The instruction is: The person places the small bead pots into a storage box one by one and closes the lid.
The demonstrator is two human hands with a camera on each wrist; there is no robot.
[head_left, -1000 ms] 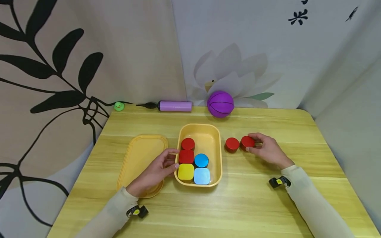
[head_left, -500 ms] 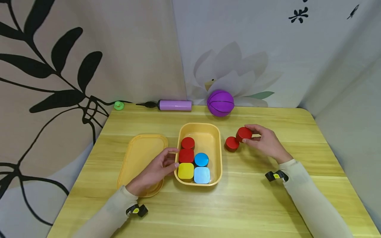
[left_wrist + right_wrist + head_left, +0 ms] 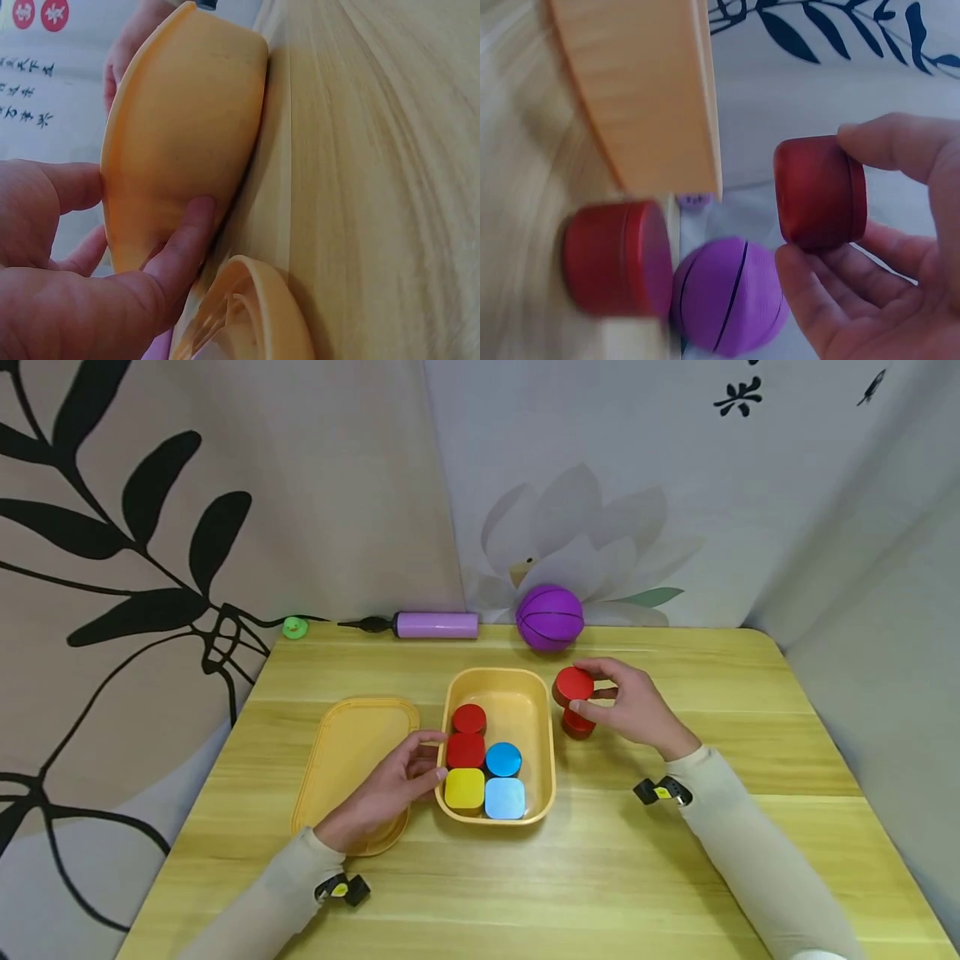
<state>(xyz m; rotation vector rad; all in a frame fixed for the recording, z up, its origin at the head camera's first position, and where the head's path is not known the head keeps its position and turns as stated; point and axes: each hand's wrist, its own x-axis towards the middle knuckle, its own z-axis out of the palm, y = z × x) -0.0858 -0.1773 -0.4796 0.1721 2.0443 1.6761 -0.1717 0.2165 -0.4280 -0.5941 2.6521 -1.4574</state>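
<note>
Left hand (image 3: 390, 789): fingers loosely spread against tray (image 3: 528, 710) wall, thumb contact unclear. Upper red cylinder (image 3: 573, 683) has shifted left, off the worktop (image 3: 562, 877), just right of tray; right hand (image 3: 633, 706) pinches it. Looks mid-carry.

Five tins (image 3: 503, 760) were contained in the tray (image 3: 521, 710); a lid (image 3: 352, 743) was found to its left, two more tins (image 3: 573, 686) to its right, a ball (image 3: 550, 617) behind.

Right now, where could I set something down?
Bare wood lies between the sleeves, in front of the box, and from the right hand to the table's right edge. It's crowded left of the box (lid, left hand) and right (red pieces).
</note>
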